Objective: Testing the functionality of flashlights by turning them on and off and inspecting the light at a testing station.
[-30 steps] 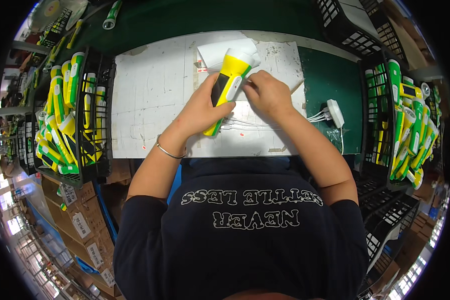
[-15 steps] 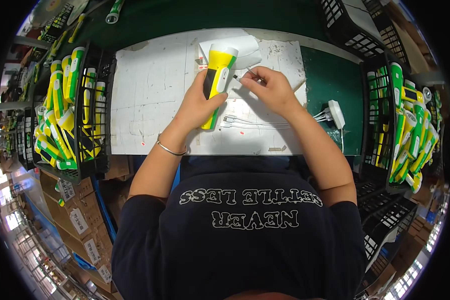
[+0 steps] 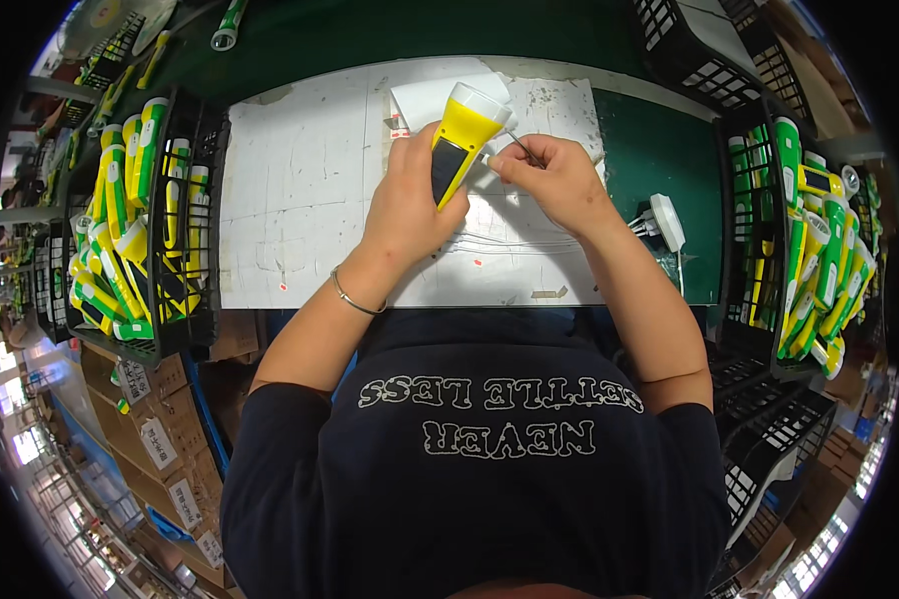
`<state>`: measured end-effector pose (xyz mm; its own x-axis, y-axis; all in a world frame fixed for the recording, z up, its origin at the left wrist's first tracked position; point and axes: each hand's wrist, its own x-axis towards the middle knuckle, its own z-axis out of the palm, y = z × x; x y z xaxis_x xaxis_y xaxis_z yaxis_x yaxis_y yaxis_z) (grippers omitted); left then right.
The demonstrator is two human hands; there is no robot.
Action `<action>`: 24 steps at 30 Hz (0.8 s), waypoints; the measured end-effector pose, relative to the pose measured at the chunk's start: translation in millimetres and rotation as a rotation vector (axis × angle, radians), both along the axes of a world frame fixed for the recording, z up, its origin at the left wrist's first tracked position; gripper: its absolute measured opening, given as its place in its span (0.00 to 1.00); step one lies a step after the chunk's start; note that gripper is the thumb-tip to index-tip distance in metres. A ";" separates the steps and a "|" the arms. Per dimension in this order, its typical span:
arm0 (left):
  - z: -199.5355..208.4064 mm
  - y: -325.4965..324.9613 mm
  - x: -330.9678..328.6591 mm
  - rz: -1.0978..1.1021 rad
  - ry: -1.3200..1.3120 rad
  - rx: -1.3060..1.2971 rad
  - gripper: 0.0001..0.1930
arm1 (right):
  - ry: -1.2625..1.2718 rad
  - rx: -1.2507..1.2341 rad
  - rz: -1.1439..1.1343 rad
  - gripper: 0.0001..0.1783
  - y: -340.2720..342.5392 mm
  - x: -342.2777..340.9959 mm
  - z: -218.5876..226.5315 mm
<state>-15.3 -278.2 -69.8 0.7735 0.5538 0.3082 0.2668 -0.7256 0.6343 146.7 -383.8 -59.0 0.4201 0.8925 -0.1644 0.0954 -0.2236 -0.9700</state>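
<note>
My left hand is wrapped round a yellow flashlight with a white head and a dark panel on its side. The flashlight tilts, its head pointing up and to the right. Close by, my right hand pinches a small cable plug against or right beside the flashlight's right side. Whether the plug is inserted cannot be made out. A thin dark strand runs by the right fingers. Below the hands, white charging cables lead to a white charger block.
Black crates full of green and yellow flashlights stand at the left and right. A white sheet lies on the white work board. Another flashlight lies on the green surface at the far left.
The flashlight has turned, its head swinging right and its dark panel facing up more. The plug in my right hand has come from a small gap to the flashlight's side.
</note>
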 end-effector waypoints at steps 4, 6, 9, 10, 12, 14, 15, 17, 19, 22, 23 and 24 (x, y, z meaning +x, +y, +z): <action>1.4 -1.6 -0.1 -0.003 0.010 0.012 0.34 | 0.060 -0.029 -0.026 0.11 1.4 -3.3 -1.2; 1.9 -1.0 -0.6 0.002 0.003 -0.005 0.34 | 0.068 -0.022 -0.055 0.11 2.5 -5.6 -3.2; -0.2 1.5 -2.8 -0.017 -0.016 -0.018 0.33 | 0.078 0.025 -0.034 0.11 1.7 -7.6 -6.1; -0.3 5.0 -1.8 -0.044 -0.004 -0.125 0.34 | 0.056 0.052 -0.060 0.12 2.1 -7.8 -10.9; 4.7 11.2 1.0 -0.067 0.023 -0.182 0.34 | 0.053 0.072 -0.100 0.12 0.4 -9.2 -9.6; 12.1 22.8 -5.5 0.117 -0.056 -0.111 0.32 | 0.065 0.028 -0.066 0.12 -3.4 -11.1 -6.1; 17.8 30.3 -11.4 0.210 -0.098 -0.041 0.32 | 0.063 0.043 -0.048 0.12 -6.4 -12.5 -4.5; 42.8 39.6 -34.2 0.154 -0.297 0.237 0.34 | -0.056 0.020 -0.048 0.12 -10.8 -8.1 -11.5; 42.9 61.6 -67.0 0.264 -0.722 0.116 0.29 | -0.044 0.043 -0.075 0.12 -9.3 -11.0 -13.8; 88.6 130.6 -103.8 0.487 -0.775 -0.851 0.21 | 0.017 0.097 -0.109 0.13 -13.7 -3.9 -25.7; 92.4 145.4 -113.8 0.497 -0.700 -0.505 0.21 | 0.001 0.115 -0.143 0.14 -14.3 -2.0 -31.2; 100.6 154.6 -133.2 0.548 -0.593 -0.419 0.22 | 0.054 0.100 -0.127 0.16 -14.2 -2.3 -30.9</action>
